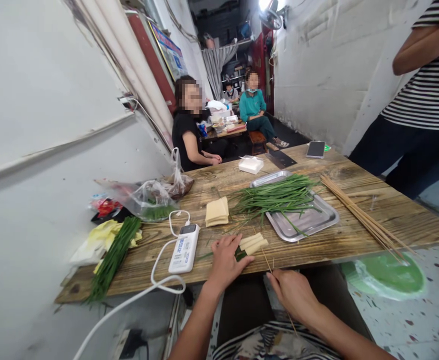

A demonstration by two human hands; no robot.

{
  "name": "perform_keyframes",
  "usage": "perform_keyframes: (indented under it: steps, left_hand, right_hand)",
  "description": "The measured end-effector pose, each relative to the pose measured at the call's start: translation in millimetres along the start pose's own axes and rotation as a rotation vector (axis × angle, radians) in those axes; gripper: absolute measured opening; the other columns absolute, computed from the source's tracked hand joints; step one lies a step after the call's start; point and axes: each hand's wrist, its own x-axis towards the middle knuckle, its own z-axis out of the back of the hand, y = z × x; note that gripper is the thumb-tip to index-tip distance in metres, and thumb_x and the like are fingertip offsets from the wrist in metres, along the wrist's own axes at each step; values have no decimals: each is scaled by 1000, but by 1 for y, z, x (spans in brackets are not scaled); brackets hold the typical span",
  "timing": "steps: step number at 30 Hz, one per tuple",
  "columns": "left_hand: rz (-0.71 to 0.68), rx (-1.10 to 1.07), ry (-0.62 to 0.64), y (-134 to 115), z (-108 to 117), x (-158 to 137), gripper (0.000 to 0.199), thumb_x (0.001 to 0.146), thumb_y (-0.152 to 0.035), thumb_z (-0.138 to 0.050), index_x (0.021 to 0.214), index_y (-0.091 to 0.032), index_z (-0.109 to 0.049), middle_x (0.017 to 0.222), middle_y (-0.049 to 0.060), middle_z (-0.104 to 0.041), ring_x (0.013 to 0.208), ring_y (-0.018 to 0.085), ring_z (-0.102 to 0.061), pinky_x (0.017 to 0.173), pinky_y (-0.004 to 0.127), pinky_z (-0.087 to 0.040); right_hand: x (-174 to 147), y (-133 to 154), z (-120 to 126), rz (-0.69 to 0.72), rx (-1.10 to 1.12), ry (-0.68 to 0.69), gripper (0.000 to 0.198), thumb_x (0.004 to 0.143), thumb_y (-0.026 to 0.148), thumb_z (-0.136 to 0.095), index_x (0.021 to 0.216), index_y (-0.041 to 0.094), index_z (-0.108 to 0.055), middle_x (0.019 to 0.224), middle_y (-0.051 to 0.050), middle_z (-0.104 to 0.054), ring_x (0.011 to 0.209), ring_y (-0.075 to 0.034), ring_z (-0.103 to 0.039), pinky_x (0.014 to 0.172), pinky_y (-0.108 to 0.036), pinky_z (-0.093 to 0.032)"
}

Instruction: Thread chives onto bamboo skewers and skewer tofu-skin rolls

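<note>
My left hand (226, 262) rests on the table edge with its thumb and bent fingers round the left end of a few pale tofu-skin rolls (254, 244). Dark green chive ends (241, 254) poke out between thumb and forefinger. My right hand (292, 295) is closed on a thin bamboo skewer (266, 257), whose upper part reaches up to the rolls' right end; whether it pierces them I cannot tell. Beyond the rolls lies a stack of square tofu-skin sheets (217, 212). Loose chives (279, 196) lie across a metal tray (302, 227) to the right.
A white power bank (184, 248) with a cable lies left, near a chive bundle (116, 257) and plastic bags (150, 197). Bamboo skewers (358, 212) lie right of the tray. A phone (315, 149) and white box (250, 164) stand at the back. Other people are nearby.
</note>
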Motion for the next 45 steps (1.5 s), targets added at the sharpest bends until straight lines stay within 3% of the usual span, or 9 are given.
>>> perform_keyframes:
  steps: [8, 14, 20, 24, 27, 30, 32, 38, 45]
  left_hand:
    - [2, -28, 32, -11, -7, 6, 32, 83, -31, -62, 115, -24, -63, 114, 9, -64, 108, 26, -54, 95, 46, -32]
    - [-9, -45, -4, -9, -9, 3, 30, 84, -30, -61, 114, -24, -64, 114, 10, -65, 107, 26, -54, 94, 47, -34]
    - [-51, -27, -42, -8, -11, 3, 28, 86, -31, -58, 112, -22, -64, 111, 10, -65, 105, 26, -56, 90, 47, -41]
    - [-135, -53, -132, -5, -14, 0, 27, 86, -32, -55, 109, -22, -65, 104, 9, -66, 96, 23, -60, 84, 42, -49]
    - [-204, -45, -281, -7, -12, -4, 29, 86, -30, -56, 113, -22, -61, 105, 8, -66, 97, 23, -61, 87, 41, -49]
    - [-272, -20, -451, -15, -5, -5, 37, 84, -26, -60, 121, -24, -56, 105, 8, -66, 97, 23, -61, 88, 41, -47]
    - [-302, 11, -493, -23, 0, -1, 46, 83, -26, -63, 127, -25, -51, 106, 9, -66, 97, 24, -61, 88, 41, -46]
    - [-278, 48, -437, -36, -7, 16, 67, 87, -27, -58, 145, -21, -24, 106, 10, -66, 95, 23, -63, 85, 37, -44]
    - [-199, 90, -441, -19, -19, 8, 56, 89, -26, -52, 141, -22, -33, 102, 8, -68, 94, 23, -64, 89, 40, -40]
  right_hand:
    - [0, 1, -3, 4, 39, 0, 38, 97, 25, -35, 82, 15, -68, 78, -11, -73, 74, -25, -70, 60, -27, -43]
    - [0, 5, -3, -17, 63, 12, 37, 97, 26, -37, 81, 15, -69, 78, -11, -73, 75, -24, -70, 60, -26, -41]
    - [2, 3, -15, -45, 138, -68, 34, 97, 23, -35, 84, 15, -66, 77, -8, -73, 71, -20, -69, 58, -24, -38]
    - [1, 3, -21, -39, 165, -126, 33, 96, 20, -36, 81, 15, -66, 76, -8, -72, 71, -19, -69, 59, -23, -39]
    - [-3, 3, -19, -5, 189, -216, 31, 94, 19, -38, 77, 16, -64, 73, -7, -71, 68, -19, -68, 59, -23, -40]
    - [-8, -1, -10, 40, 242, -340, 28, 94, 21, -39, 85, 17, -64, 74, -6, -71, 66, -18, -67, 59, -23, -42]
    - [-12, -6, 0, 72, 275, -417, 29, 95, 23, -36, 92, 17, -65, 76, -6, -71, 67, -18, -67, 62, -23, -44]
    - [-15, -42, 35, 24, 245, -591, 37, 98, 26, -32, 99, 17, -68, 80, -9, -71, 68, -19, -66, 67, -28, -49]
    - [-29, -142, 93, -207, 31, -919, 36, 93, 35, -43, 105, 14, -70, 93, -13, -73, 73, -23, -69, 70, -32, -52]
